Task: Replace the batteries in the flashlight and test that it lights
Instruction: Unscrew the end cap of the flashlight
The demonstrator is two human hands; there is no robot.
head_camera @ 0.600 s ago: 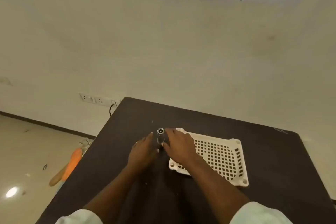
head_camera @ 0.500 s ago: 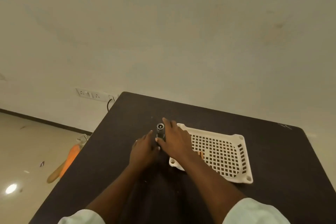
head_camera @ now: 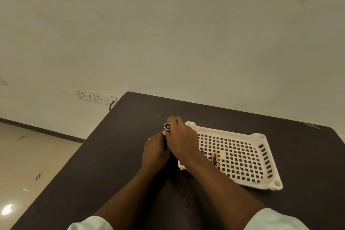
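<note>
A small black flashlight lies on the dark table, its lens end pointing away from me. My right hand curls over the head of it, fingers wrapped round the lens end. My left hand grips the body just behind, hiding most of it. In the white perforated tray to the right lie black-and-copper batteries, partly hidden by my right wrist.
The table's left edge drops to a tiled floor. A wall socket strip with a plugged cable sits past the far left corner. Bare dark tabletop runs beyond and to the right of the tray.
The view has tilted so the table sits lower in frame. My right hand has slid forward over the flashlight head, and the batteries in the tray have come into sight.
</note>
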